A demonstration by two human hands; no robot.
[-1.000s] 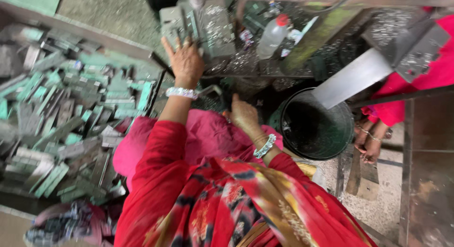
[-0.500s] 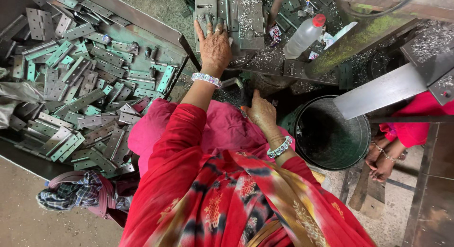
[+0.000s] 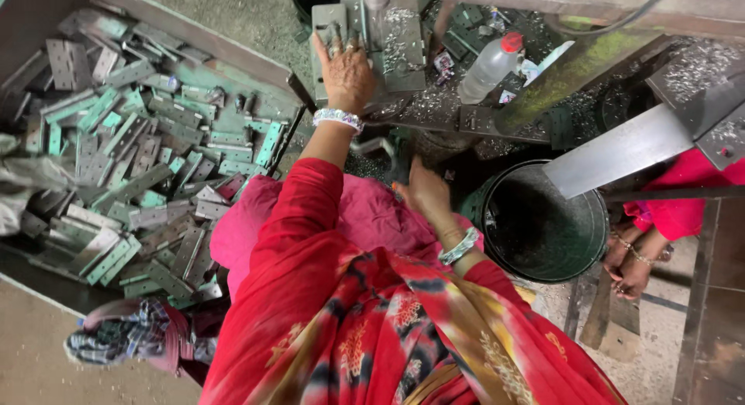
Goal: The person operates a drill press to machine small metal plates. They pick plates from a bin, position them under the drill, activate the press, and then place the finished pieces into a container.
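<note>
The left hand [image 3: 346, 73] stays flat, fingers spread, on the grey metal block [image 3: 371, 40]; the right hand [image 3: 423, 192] has dropped nearer the lap, loosely open, holding nothing.

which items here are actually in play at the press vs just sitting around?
In play:
left hand on the grey metal plate
right hand low by the pink cloth
bin of metal hinges

Lying about:
plastic bottle
dark bucket
checked cloth
</note>
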